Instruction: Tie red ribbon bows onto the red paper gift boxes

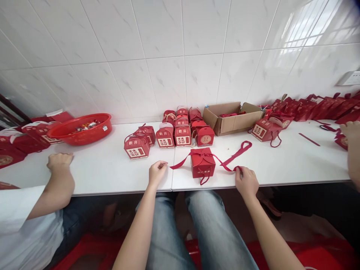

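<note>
A small red box (203, 166) stands near the table's front edge, with a red ribbon (181, 163) lying across its top and a cord handle hanging at its front. The ribbon's right part runs down to my right hand (246, 182), whose fingers are closed on it. Left of the box, my left hand (158, 172) has its thumb and fingers pressed together beside the ribbon's free left end; whether it touches the ribbon I cannot make out. A looped piece of ribbon (239, 153) rests on the table behind my right hand.
Several red boxes (182, 135) stand in a group behind, beside a cardboard box (232, 125). A red basin (81, 131) with small wrapped items is at the left. A person's fist (59, 160) rests at the left; another person's hand (353, 131) is at the right edge.
</note>
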`<state>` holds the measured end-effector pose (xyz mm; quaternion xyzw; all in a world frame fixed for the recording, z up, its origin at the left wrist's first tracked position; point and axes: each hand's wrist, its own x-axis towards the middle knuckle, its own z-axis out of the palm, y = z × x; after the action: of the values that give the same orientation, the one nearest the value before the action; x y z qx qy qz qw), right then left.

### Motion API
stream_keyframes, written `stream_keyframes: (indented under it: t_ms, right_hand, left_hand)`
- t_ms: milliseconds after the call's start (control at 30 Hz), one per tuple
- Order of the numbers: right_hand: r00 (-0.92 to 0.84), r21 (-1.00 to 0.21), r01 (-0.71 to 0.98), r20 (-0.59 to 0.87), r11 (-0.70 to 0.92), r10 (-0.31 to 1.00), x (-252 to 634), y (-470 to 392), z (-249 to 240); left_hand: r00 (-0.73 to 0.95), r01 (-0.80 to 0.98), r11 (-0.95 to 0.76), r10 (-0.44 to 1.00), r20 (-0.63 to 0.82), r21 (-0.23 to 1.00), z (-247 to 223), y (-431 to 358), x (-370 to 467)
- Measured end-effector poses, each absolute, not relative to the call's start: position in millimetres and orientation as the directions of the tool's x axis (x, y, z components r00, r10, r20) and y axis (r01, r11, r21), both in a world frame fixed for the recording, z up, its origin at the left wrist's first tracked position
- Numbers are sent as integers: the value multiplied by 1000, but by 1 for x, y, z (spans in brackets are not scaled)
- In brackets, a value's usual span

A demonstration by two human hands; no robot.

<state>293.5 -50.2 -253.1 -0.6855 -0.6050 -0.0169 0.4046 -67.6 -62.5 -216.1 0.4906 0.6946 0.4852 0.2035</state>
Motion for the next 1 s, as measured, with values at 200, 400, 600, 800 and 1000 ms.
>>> stream_keyframes:
  t_ms: [200, 400, 600, 800, 1000]
  right_hand:
    - [219, -472, 877, 555, 87, 803, 297, -49, -258]
    - [210, -447, 890, 574, 89, 792, 300, -48, -264]
    - [228, -485, 872, 522, 66, 822, 298, -49, -259]
    - [239, -599, 799, 389, 48, 890, 301, -51, -251]
    - [256, -875, 464, 282, 139, 924, 325, -38, -240]
  left_hand:
    - [-417, 545, 59, 884, 210, 836, -218, -66, -68]
    - [-385, 575, 50, 898, 215, 817, -220, -68, -69]
    - [-361, 578, 39, 908, 213, 815, -219, -71, -70]
    - [-356, 553, -11, 901, 249, 833, -218, -71, -76]
    - [-356, 647, -110, 832, 426, 755, -205, -66, -61]
